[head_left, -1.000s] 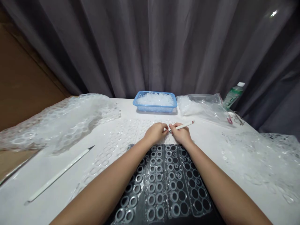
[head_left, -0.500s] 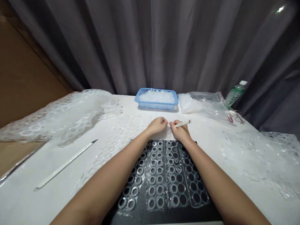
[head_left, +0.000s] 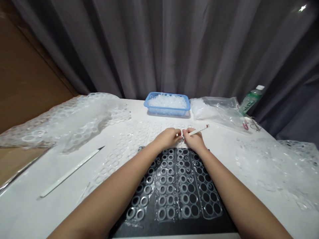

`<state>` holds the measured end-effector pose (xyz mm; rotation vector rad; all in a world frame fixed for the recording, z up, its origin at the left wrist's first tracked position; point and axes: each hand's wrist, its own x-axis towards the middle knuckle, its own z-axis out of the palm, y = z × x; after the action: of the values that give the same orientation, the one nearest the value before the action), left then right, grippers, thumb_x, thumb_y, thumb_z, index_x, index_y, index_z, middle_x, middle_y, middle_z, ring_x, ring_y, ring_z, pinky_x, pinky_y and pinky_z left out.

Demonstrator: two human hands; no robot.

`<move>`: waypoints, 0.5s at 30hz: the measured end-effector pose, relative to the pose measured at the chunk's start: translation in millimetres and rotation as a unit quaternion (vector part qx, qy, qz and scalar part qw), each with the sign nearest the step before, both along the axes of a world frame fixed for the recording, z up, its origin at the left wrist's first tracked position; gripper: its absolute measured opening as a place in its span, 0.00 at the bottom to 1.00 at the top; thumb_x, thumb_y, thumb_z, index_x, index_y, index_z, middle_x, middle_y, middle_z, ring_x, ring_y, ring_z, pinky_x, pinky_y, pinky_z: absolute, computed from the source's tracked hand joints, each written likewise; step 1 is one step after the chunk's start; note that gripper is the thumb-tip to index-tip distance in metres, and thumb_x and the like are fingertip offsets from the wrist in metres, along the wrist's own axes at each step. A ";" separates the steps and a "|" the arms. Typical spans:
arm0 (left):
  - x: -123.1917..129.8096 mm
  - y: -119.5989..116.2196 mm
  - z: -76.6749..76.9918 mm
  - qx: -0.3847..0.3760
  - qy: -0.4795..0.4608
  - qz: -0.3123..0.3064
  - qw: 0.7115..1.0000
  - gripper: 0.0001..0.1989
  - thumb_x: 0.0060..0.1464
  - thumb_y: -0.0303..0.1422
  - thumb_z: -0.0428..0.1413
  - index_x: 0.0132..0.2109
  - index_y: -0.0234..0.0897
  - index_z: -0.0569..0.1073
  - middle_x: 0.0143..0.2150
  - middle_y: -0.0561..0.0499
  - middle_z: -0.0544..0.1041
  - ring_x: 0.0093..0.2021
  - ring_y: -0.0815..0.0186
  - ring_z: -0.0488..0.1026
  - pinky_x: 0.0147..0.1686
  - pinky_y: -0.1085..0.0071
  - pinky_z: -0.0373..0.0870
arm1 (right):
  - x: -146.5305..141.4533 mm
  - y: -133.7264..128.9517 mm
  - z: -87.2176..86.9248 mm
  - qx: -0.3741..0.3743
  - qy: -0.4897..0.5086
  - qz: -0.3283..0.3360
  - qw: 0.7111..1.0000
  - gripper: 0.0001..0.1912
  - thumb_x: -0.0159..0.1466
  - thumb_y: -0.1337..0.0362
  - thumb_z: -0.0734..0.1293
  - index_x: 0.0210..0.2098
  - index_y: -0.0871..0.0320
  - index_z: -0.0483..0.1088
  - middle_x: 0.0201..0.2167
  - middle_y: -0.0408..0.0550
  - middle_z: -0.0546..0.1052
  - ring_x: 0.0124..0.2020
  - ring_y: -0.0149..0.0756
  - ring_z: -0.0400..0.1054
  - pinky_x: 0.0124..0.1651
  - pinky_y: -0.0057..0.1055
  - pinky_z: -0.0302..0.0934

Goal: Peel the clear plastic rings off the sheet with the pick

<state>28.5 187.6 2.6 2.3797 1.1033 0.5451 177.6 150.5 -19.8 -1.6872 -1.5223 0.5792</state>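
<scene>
My left hand (head_left: 167, 138) and my right hand (head_left: 194, 141) meet at the far end of clear plastic sheets of rings (head_left: 174, 186) lying on a black mat (head_left: 179, 222). My right hand grips a thin white pen-like tool (head_left: 198, 131) with a red tip, pointing back right. My left hand's fingers are curled and pinch the sheet's far edge next to the tool's front end. What lies between the fingertips is too small to tell.
A blue basket (head_left: 166, 111) full of clear rings stands behind the hands. A clear bag (head_left: 216, 111), a green bottle (head_left: 250, 99) and scissors (head_left: 251, 124) sit back right. Punched plastic sheets (head_left: 69, 122) pile up left and right. A white blade tool (head_left: 72, 171) lies at left.
The view has shifted a little. Both hands stay together at the sheet's far edge; the tool in my right hand has tilted slightly.
</scene>
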 end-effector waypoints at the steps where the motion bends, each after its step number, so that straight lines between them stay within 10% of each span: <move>1: 1.2 -0.5 -1.0 -0.004 0.006 -0.003 1.000 0.04 0.50 0.31 0.56 0.28 0.37 0.72 0.26 0.50 0.68 0.30 0.62 0.66 0.33 0.70 0.60 | -0.1 0.2 0.0 -0.002 -0.003 0.001 1.000 0.17 0.61 0.57 0.59 0.18 0.55 0.61 0.15 0.41 0.71 0.23 0.33 0.66 0.30 0.27 0.56; 15: -6.1 6.6 16.9 -0.018 -0.094 0.094 0.991 0.19 0.63 0.33 0.34 0.32 0.35 0.65 0.22 0.54 0.64 0.25 0.67 0.62 0.27 0.73 0.58 | 3.6 -1.5 -1.1 0.012 -0.001 0.013 1.000 0.17 0.61 0.57 0.58 0.19 0.55 0.61 0.15 0.42 0.69 0.22 0.33 0.65 0.28 0.27 0.56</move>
<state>22.4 194.2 19.4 2.1552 1.2452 0.7899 181.2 149.0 -20.9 -1.6532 -1.5487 0.5702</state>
